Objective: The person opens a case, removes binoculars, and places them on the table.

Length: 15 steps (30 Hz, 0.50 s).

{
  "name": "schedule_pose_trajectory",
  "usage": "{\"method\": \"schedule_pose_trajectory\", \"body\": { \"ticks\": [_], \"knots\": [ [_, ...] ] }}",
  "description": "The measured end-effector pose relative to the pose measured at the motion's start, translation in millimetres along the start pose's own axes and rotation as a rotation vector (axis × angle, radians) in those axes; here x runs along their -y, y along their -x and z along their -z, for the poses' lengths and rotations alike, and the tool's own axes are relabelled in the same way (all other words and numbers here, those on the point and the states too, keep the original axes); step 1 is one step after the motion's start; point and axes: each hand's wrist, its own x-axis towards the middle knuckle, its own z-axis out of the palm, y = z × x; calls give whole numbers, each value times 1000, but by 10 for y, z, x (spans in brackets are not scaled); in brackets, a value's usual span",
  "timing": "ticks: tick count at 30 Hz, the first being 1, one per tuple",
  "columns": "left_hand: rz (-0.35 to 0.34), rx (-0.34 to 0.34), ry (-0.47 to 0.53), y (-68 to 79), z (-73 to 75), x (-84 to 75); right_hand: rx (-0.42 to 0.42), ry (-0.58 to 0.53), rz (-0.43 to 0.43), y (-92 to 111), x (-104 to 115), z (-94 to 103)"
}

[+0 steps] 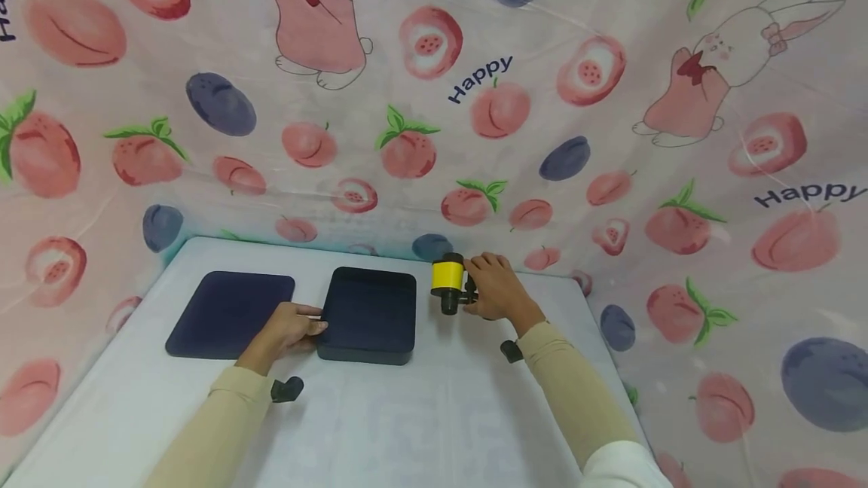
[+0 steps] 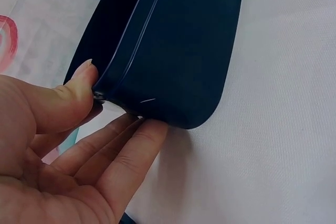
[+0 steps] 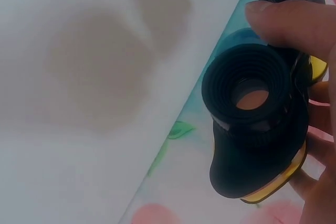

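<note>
In the head view, my left hand (image 1: 290, 328) is at the left side of a dark, round-cornered box (image 1: 366, 355). The left wrist view shows the thumb over the box's upper edge and the fingers below, gripping its wall (image 2: 181, 40). My right hand (image 1: 498, 288) holds a pair of yellow and black binoculars (image 1: 447, 275) to the right of the box, close over the table's far part. Up close in the right wrist view, a black eyecup of the binoculars (image 3: 257, 135) faces the camera, with the thumb across the black middle and fingers behind.
A flat dark panel (image 1: 227, 315) with rounded corners lies left of the box. The white table (image 1: 420, 428) ends at a fruit-and-rabbit printed cloth (image 1: 380, 96) behind and at both sides. Small black mounts (image 1: 288, 390) are on both wrists.
</note>
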Motion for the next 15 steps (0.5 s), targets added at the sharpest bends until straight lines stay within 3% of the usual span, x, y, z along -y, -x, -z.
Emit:
{"method": "schedule_pose_trajectory", "body": {
  "ticks": [15],
  "knots": [
    [-10,-4,4,12,-3,22,-8,-28,13,56,-35,-193]
  ]
}}
